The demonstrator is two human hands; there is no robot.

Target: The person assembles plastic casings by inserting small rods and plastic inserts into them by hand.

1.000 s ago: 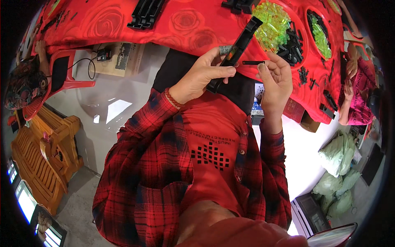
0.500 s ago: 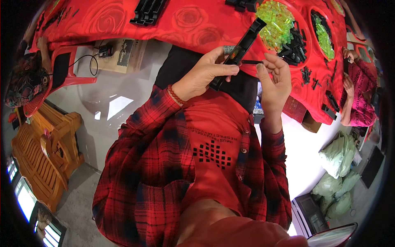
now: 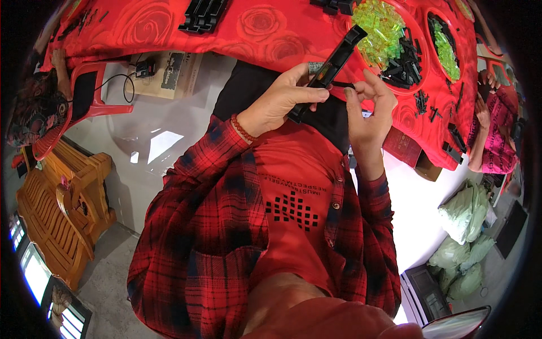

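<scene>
My left hand [image 3: 285, 100], with a red bead bracelet at its wrist, is closed around a long black plastic housing [image 3: 337, 55]. The housing slants up to the right, over the near edge of the table. A small greenish piece [image 3: 322, 72] shows inside the housing, just above my left thumb. Close beside it, my right hand [image 3: 370, 104] pinches a thin black plastic strip [image 3: 343, 85] between thumb and fingers. The strip's left end points at the housing's side; I cannot tell whether they touch.
A red tray [image 3: 424, 56] on the red tablecloth [image 3: 226, 48] holds yellow-green clear pieces [image 3: 375, 34] and black strips [image 3: 402, 69]. Further right lies another such tray [image 3: 433, 25]. More black housings [image 3: 204, 14] lie at the far side. Other people sit at left and right.
My right hand has shifted slightly up and left, bringing the strip nearer to the housing. My left hand and the housing have barely moved.
</scene>
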